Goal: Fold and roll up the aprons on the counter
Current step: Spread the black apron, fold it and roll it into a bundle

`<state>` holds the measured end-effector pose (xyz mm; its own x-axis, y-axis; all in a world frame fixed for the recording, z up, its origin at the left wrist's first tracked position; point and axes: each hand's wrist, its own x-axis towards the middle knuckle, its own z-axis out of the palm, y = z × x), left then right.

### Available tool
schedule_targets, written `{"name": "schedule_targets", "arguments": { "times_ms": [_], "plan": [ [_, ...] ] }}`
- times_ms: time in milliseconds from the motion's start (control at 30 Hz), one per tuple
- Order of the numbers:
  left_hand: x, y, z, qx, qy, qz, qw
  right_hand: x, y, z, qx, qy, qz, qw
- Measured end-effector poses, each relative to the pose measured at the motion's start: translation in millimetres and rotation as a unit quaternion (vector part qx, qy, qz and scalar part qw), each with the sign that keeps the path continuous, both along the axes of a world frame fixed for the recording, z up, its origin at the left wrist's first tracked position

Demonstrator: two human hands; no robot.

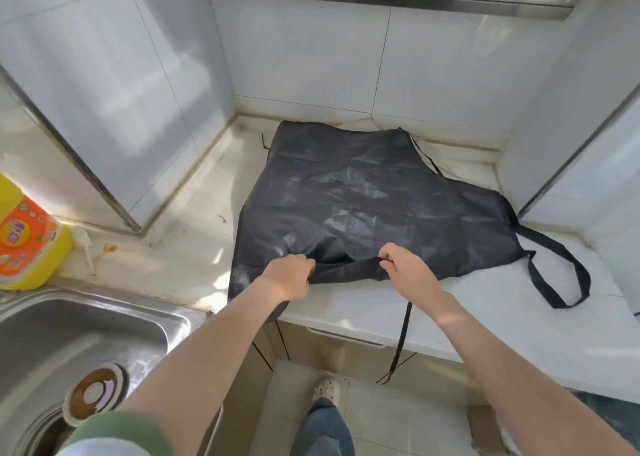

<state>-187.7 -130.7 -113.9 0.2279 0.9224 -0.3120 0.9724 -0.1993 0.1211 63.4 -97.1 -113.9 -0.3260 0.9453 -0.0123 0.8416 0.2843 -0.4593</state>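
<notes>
The surface (485,320) carries the dark apron (363,192) spread flat, its near left corner overhanging the front edge. My left grip (289,277) and right grip (407,268) each pinch a raised fold at the near hem. I fear the slick cloth skews as I fold, or the dangling tie (403,334) snags.

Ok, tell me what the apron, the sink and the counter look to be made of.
The apron looks like thin synthetic fabric, perhaps coated nylon or polyester: slight sheen, crisp creases. The sink seems brushed stainless steel: grey, soft reflections. The counter is pale smooth stone or composite; I cannot tell which.
</notes>
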Motion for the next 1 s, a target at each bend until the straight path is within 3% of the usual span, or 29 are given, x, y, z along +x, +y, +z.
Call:
{"name": "schedule_targets", "arguments": {
  "times_ms": [133, 300, 400, 500, 633, 700, 800, 900, 1000],
  "plan": [
    [-25, 24, 16, 0.010, 0.103, 0.023, 0.994, 7, 28, 1, -0.038, -0.093, 0.024, 0.995],
    [-40, 58, 31, 0.079, 0.196, 0.104, 0.972, 21, 55, -4, -0.084, -0.291, 0.057, 0.951],
    [-42, 80, 35, 0.126, 0.186, 0.155, 0.962, 33, 79, -7, -0.128, -0.235, -0.009, 0.964],
    [-46, 99, 32, 0.248, 0.161, 0.164, 0.941, 38, 105, 2, -0.134, -0.182, -0.088, 0.970],
    [-52, 122, 13, 0.345, 0.126, 0.142, 0.919, 32, 132, 6, -0.081, -0.228, -0.128, 0.962],
    [-53, 135, 2, 0.356, 0.085, 0.126, 0.922, 23, 142, 2, -0.024, -0.269, -0.144, 0.952],
    [-55, 143, -24, 0.308, 0.016, 0.061, 0.949, 7, 149, -17, 0.053, -0.258, -0.176, 0.948],
    [-62, 136, -50, 0.225, -0.002, 0.007, 0.974, -13, 147, -35, 0.111, -0.209, -0.105, 0.966],
    [-76, 132, -66, 0.207, -0.037, 0.038, 0.977, -46, 133, -45, 0.172, -0.117, 0.096, 0.973]
  ]
}}
